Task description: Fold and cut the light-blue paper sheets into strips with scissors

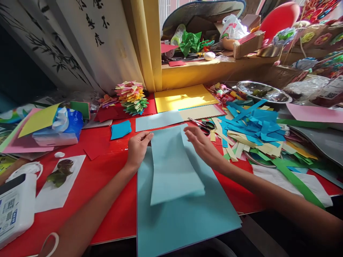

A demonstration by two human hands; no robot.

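Note:
My left hand (138,149) pinches the upper left corner of a light blue paper sheet (174,167). The sheet is raised, its near edge curling above a larger stack of blue paper (187,225) that overhangs the table's front edge. My right hand (200,144) is at the sheet's upper right edge with fingers stretched and slightly apart; whether the fingertips touch the paper is unclear. Just beyond that hand lie black-handled scissors (207,125). A pale blue strip (158,121) lies behind the sheet, and small blue paper pieces (121,130) are stacked to the left.
Blue and cream paper strips (254,123) heap up on the right, before a metal bowl (264,92). A folded-paper ornament (131,96) stands at the back near yellow paper (184,98). On the left are a tissue pack (59,130) and a white device (17,207).

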